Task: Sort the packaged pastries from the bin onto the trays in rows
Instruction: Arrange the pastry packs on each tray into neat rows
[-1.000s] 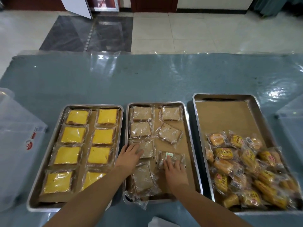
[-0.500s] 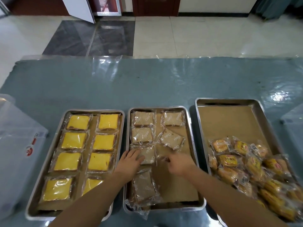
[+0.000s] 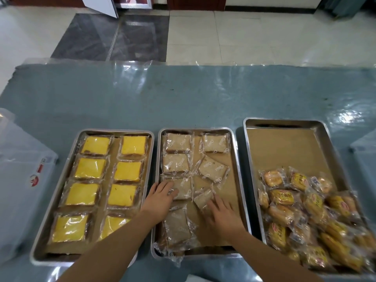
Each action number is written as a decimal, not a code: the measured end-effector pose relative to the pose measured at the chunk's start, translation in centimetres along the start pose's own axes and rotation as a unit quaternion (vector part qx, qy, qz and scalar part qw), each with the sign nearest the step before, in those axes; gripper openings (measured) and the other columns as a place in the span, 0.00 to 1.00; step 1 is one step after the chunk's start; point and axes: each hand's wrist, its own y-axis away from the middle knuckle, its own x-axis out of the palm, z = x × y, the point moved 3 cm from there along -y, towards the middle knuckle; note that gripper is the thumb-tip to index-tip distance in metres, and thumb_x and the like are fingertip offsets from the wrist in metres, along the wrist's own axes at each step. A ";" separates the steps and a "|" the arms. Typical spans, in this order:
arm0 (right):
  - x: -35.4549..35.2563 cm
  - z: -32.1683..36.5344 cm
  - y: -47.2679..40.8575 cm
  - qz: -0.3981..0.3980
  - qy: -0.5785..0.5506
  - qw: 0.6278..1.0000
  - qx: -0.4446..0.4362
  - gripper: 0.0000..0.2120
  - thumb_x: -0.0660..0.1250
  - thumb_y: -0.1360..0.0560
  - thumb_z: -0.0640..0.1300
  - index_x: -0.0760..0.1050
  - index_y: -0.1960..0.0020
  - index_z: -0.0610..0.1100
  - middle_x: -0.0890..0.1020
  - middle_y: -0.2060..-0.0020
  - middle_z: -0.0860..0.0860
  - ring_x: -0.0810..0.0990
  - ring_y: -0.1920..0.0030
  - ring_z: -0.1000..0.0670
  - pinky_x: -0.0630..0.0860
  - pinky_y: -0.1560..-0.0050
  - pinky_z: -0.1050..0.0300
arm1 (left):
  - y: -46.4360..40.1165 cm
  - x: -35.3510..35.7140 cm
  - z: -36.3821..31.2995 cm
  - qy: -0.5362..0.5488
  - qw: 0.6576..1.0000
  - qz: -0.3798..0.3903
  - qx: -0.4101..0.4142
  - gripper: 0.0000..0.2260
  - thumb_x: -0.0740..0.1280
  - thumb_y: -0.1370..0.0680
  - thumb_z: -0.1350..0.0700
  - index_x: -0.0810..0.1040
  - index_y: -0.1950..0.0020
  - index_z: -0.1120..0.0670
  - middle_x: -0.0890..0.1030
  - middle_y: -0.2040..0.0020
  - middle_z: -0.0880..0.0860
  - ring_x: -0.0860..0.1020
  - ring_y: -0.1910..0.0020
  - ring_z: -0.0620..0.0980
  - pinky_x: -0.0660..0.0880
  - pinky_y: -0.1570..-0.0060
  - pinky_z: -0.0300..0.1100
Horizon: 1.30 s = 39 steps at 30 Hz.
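On the bench [image 3: 183,94], the left tray [image 3: 36,245] holds eight yellow pastries in finished rows. Middle tray [image 3: 237,159]: both hands, left [image 3: 160,200] and right [image 3: 221,216], fingers flat and spread, press brown pastries [image 3: 177,147] still crooked. Right tray's [image 3: 284,151] buns [image 3: 301,216] look unsorted.

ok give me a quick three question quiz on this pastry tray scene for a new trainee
1. True or false: the left tray holds eight yellow cakes in two columns.
2. Which tray are both hands working in? A) left B) middle C) right
3. Fill in: the bread rolls in the right tray lie in a ____, not in rows.

Key
1. True.
2. B: the left hand rests flat on a brown packet in the middle tray, and the right hand lies on a tilted brown packet beside it.
3. Heap; the far part of that tray shows bare liner.
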 end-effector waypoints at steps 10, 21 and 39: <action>-2.5 -0.5 -1.9 -0.032 0.109 0.993 0.031 0.41 0.66 0.22 0.42 0.45 0.18 0.50 0.39 0.19 0.46 0.39 0.19 0.41 0.36 0.23 0.40 | 0.1 -0.2 -0.1 -0.001 1.000 0.009 -0.006 0.30 0.67 0.22 0.61 0.63 0.22 0.47 0.54 0.18 0.53 0.49 0.19 0.55 0.44 0.22 0.57; -3.2 -2.1 -1.9 0.003 0.118 0.992 -0.037 0.47 0.62 0.27 0.26 0.47 0.18 0.54 0.34 0.20 0.52 0.28 0.22 0.47 0.36 0.21 0.42 | 0.2 -0.4 -1.3 0.018 1.000 0.021 0.008 0.34 0.63 0.23 0.70 0.60 0.19 0.52 0.50 0.17 0.55 0.44 0.18 0.56 0.45 0.21 0.51; 0.7 6.7 5.0 -0.067 -0.100 0.984 -0.131 0.15 0.57 0.18 0.49 0.75 0.34 0.48 0.77 0.37 0.51 0.73 0.38 0.48 0.70 0.33 0.50 | 9.6 -0.5 -1.8 0.188 0.982 -0.019 -0.002 0.20 0.61 0.17 0.60 0.70 0.25 0.50 0.75 0.29 0.53 0.76 0.33 0.53 0.74 0.33 0.48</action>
